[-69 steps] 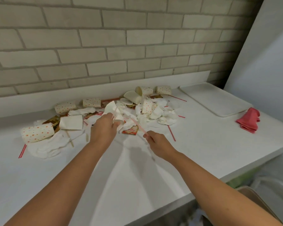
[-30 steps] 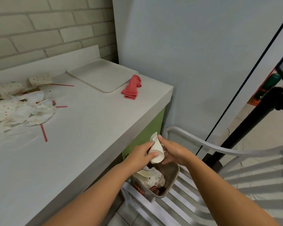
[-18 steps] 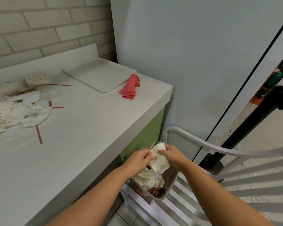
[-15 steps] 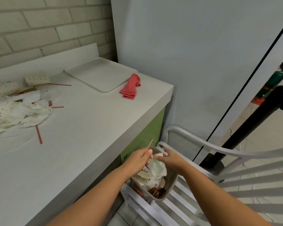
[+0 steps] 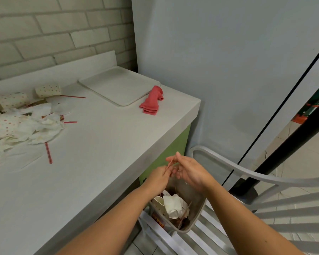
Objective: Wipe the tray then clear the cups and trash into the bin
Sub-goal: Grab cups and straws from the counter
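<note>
Over a small grey bin that sits on the seat of a white slatted chair, two bare hands meet, seen from above. The left hand has its fingertips curled together, pinching the lower end of a thin wooden stick that slants upward. The right hand is held beside it, palm turned toward the left hand, fingers straight and loosely spread. It grips nothing, and its fingertips are close to the stick. Inside the bin lie a crumpled white napkin, a paper cup and a few more sticks. To the left runs a white counter. At its far right corner a pale tray lies flat, with a folded red cloth just beside its near edge. Farther left on the counter lies a heap of litter: dotted paper cups on their sides, crumpled napkins and red straws.
</note>
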### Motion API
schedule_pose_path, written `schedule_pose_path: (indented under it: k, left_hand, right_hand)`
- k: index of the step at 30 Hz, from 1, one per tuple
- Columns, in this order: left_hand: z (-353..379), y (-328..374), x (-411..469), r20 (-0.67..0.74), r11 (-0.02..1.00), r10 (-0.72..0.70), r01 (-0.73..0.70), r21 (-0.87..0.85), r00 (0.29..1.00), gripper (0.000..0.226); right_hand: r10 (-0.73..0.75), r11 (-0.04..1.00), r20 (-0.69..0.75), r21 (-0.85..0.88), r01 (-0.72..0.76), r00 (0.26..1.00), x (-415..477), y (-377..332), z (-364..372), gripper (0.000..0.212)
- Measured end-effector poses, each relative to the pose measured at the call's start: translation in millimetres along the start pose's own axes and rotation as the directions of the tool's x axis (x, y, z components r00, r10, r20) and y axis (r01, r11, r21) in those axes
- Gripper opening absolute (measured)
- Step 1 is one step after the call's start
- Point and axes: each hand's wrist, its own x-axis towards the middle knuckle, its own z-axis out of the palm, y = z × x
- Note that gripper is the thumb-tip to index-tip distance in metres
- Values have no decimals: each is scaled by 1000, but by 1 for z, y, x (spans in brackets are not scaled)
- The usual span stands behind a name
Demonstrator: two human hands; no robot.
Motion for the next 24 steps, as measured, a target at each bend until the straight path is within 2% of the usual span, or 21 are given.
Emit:
schedule_pose_path:
  k: [3,5,7,10,12,14,17,21,24]
  left_hand:
    - [0,4,0,-12,1000,-26,26,-8,1000,38]
    - [-1,7,0,-21,1000,-19,20,6,1000,33]
    - [-4,7,0,-49,998,-28,31,51,998,41]
    - [-10,4,-2,-93,997,-58,63,52,994,54]
    - [-13,4,-4,-108,997,-59,63,33,992,54]
    - [-16,6,-6,-116,999,-48,50,15,992,53]
    - [-22,10,-9,-157,999,-19,24,27,987,50]
    - [-36,17,-13,-250,999,36,-36,8,968,44]
    - [-51,20,-18,-343,996,82,-86,5,936,36]
  right_hand:
    - [-111,949,0,-298,105,994,2,-4,4,20]
    - [-192,934,-102,-325,150,976,4,-9,6,21]
    - [-266,928,-246,-327,179,932,7,-12,3,22]
    - [-305,864,-347,-492,105,887,9,-3,-8,22]
    - [-263,792,-323,-610,12,909,9,10,-10,21]
    - [-155,671,-267,-735,-98,951,10,21,-9,20]
    - [45,466,-204,-861,-201,978,16,27,-4,44]
    - [99,432,-147,-884,-176,984,29,9,8,36]
    - [39,418,-61,-906,-72,997,36,-26,29,22]
